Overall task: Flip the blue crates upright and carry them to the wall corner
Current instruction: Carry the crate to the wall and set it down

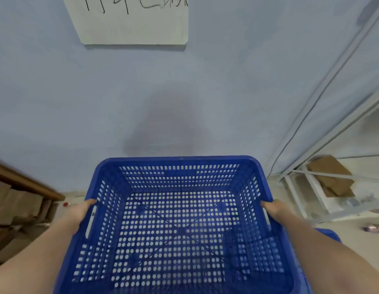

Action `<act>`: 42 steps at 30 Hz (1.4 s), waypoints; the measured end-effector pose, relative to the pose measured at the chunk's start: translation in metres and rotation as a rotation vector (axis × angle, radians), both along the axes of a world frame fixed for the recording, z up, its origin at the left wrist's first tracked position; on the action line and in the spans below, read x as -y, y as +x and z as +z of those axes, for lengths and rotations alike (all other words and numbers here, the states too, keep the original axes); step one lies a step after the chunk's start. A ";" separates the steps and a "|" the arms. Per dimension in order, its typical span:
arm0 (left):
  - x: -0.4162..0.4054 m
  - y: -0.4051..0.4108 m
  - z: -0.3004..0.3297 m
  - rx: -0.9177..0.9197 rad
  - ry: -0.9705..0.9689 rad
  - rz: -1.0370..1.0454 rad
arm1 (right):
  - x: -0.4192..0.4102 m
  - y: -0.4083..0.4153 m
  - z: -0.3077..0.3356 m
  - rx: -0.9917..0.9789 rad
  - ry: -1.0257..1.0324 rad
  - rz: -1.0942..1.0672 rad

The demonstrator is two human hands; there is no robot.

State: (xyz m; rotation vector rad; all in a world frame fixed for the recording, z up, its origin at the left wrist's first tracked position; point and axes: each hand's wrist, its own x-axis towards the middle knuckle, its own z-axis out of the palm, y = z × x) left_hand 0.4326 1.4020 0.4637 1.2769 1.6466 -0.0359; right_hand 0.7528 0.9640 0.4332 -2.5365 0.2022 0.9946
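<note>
Two hands hold a blue crate, open side up, in front of the wall.

The fingers of the left hand are curled tight on the left rim of the blue crate, by its handle slot. The fingers of the right hand grip the right rim the same way. The crate is up off the floor, right way up, and it has nothing in it; you can see through its little holes. So the flip looks done for this one, and it seems to be on its way. It is close to the blue wall, with a paper sign high up. A bit of another blue crate peeks out under the right arm, so more may be left. A white shelf at the right holds cardboard.
</note>
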 end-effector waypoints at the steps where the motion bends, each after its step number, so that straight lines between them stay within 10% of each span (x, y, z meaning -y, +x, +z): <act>1: -0.001 0.003 -0.009 -0.010 -0.013 0.012 | -0.006 0.005 -0.008 -0.007 -0.006 0.006; 16: -0.071 -0.039 -0.213 -0.261 -0.053 0.106 | -0.083 -0.007 -0.168 -0.140 -0.081 -0.089; 42: -0.118 0.022 -0.446 -0.120 -0.158 0.206 | -0.136 0.018 -0.430 -0.072 -0.071 -0.206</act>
